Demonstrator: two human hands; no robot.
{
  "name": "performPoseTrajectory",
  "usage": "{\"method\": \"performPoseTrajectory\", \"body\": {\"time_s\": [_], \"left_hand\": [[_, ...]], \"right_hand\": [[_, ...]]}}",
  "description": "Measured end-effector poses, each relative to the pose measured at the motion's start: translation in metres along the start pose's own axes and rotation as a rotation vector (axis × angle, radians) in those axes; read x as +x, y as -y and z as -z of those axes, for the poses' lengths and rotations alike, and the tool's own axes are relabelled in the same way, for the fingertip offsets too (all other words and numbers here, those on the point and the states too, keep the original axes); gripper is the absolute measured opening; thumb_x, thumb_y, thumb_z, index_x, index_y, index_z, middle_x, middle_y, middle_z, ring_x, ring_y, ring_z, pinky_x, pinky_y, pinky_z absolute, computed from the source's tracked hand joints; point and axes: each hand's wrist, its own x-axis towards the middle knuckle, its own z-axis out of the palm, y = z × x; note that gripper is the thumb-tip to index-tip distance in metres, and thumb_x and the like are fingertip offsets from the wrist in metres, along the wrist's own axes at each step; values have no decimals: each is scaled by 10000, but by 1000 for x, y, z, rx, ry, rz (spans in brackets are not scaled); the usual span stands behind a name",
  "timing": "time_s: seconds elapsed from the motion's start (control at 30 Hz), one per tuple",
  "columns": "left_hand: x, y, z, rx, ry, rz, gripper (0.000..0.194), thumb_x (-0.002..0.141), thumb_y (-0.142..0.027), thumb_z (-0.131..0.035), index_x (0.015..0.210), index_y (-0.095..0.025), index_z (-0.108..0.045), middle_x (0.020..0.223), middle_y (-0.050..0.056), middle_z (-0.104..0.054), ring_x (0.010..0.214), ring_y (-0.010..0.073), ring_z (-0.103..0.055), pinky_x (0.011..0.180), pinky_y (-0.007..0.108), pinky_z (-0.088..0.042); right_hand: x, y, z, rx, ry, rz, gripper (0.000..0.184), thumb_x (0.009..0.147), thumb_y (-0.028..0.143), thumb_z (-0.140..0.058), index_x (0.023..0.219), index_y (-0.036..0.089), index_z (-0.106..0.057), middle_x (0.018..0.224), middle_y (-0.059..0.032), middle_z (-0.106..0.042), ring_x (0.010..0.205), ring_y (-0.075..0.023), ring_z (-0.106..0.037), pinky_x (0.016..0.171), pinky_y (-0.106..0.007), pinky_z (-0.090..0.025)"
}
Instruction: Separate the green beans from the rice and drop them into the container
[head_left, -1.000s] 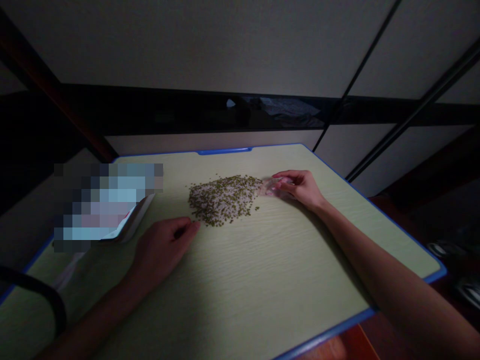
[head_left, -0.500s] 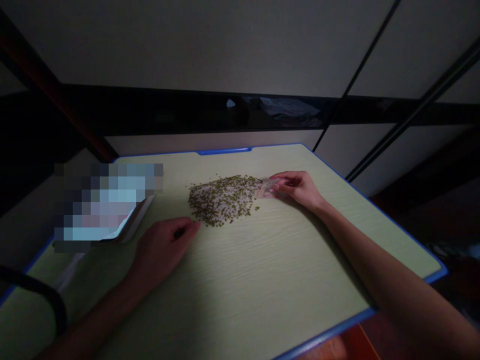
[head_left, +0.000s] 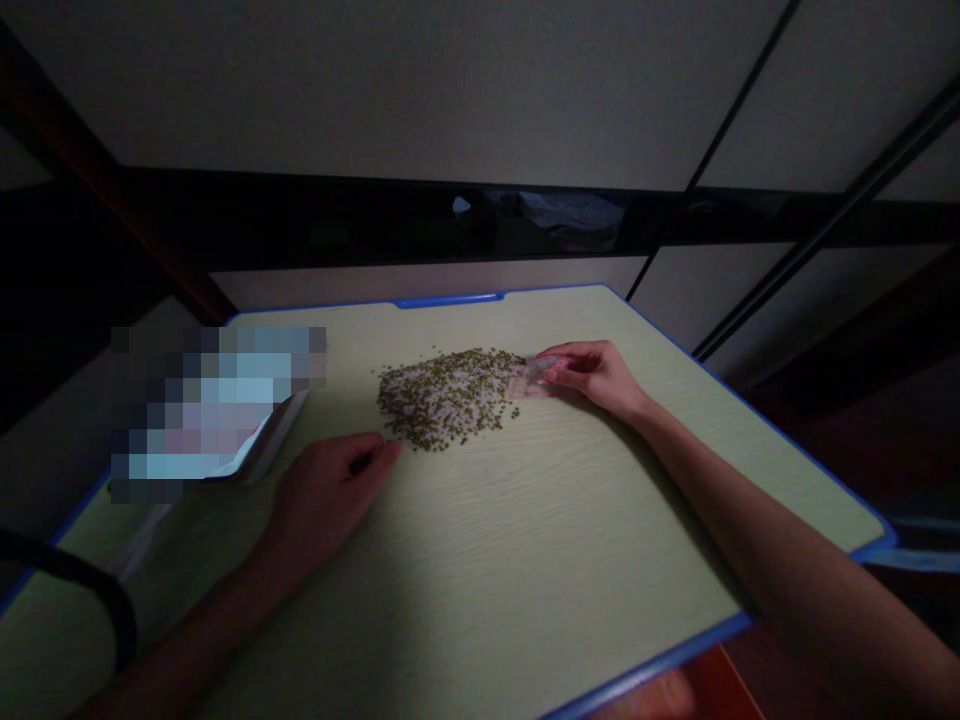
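A flat pile of small green beans mixed with pale grains (head_left: 448, 396) lies on the pale wood-grain table (head_left: 525, 560). My right hand (head_left: 596, 375) rests at the pile's right edge, fingers pinched on a small clear plastic piece (head_left: 529, 378) that touches the beans. My left hand (head_left: 330, 495) lies on the table just below the pile's left corner, fingers curled loosely together, fingertips close to the nearest beans. I cannot make out whether anything is in it.
A blurred-out lit screen in a case (head_left: 217, 410) lies at the table's left. The table has a blue rim (head_left: 450, 300) and drops off at the right edge. A dark curved cable or bar (head_left: 90, 590) crosses the near left corner.
My right hand has nudged the clear piece slightly left against the pile's edge. The left hand has stayed put.
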Motion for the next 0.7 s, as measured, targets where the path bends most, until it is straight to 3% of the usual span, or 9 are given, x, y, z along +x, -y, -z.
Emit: {"method": "performPoseTrajectory", "body": {"time_s": [0.33,0.7], "left_hand": [[1,-1,0,-1,-4,-7,366,724,-457,-345,460,-203,-348,435,-47,-358,471,116,-404,482,245,-236],[1,-2,0,13,-10,-16,367,731,-452,-328,459,-205,-320,433,-51,-338,472,113,-393,487,246,-225]], "right_hand": [[0,-6,0,44,77,-10,305,583,253,-677,855,117,-699,693,-46,-639,586,-119,-551,533,-250,-419],[1,-3,-5,-107,-5,46,328,608,251,-639,887,90,-697,614,-25,-590,518,-82,-435,497,-233,-363]]}}
